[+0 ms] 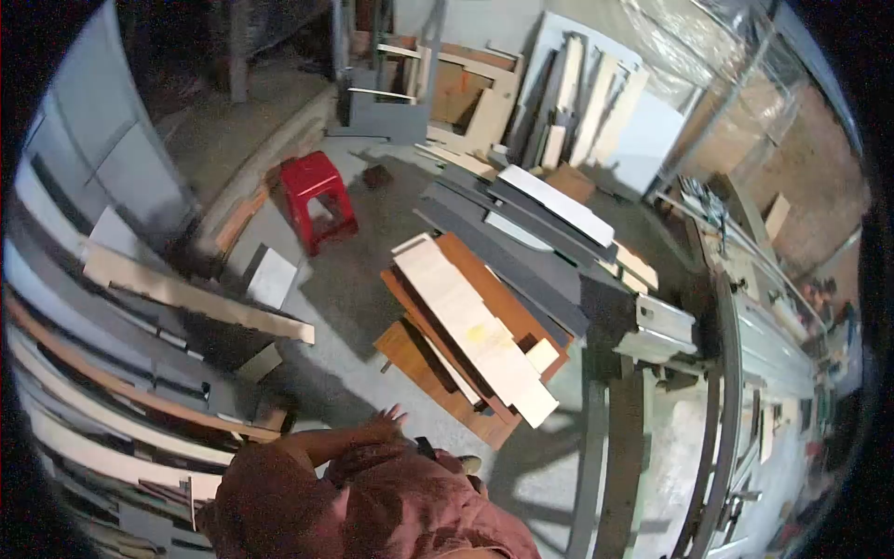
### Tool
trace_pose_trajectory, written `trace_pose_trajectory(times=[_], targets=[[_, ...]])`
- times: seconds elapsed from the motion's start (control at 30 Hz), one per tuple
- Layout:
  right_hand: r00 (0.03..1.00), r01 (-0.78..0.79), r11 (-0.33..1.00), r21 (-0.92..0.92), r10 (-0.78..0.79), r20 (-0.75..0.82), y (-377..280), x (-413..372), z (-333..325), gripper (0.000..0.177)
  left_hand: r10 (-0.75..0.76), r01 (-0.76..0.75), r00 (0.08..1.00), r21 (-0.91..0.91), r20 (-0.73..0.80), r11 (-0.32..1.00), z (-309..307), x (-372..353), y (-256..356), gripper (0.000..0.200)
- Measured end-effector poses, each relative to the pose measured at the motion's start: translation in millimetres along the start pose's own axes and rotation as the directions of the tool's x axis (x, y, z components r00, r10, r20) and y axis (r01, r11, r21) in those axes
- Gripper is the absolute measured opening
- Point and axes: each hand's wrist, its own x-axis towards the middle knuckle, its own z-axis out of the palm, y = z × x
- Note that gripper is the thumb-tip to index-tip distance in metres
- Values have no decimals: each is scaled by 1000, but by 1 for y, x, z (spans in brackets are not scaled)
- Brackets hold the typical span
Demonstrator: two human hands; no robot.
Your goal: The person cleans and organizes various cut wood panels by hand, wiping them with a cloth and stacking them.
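Note:
My left hand (386,426) reaches out from the left side of my body, its fingers spread apart with nothing in them. In front of it lies a brown wooden panel (416,351), its near corner close to my feet. Reddish-brown boards (463,252) rest on that panel. On top of them is a pile of pale, narrow boards (466,317), with a small pale block (542,355) at the right side. My right hand is outside the view.
Dark grey boards (503,244) and a white board (556,203) lie behind the pile. A red plastic stool (317,191) stands farther left. Long boards (121,401) are stacked on my left, with one pale plank (200,296) jutting inward. Metal machine rails (722,373) run along my right.

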Motion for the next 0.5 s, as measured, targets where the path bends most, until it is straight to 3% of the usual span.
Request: trace_pose_trajectory(times=[0.07,0.23,0.4,0.5], targets=[[997,0,1000,-6,1,73,-13,14,16,29,-42,38,998,-64,-57,997,28,-5,-40,62],[977,-44,999,-8,44,210,-39,23,58,30,-180,133,972,-270,-154,954,30,-29,-138,53],[946,-135,991,-3,130,298,-48,5,82,30,-303,200,938,-451,-168,870,36,-21,-186,45],[930,-214,976,28,195,312,-31,-26,92,30,-357,242,925,-517,-133,821,75,-29,-203,41]])
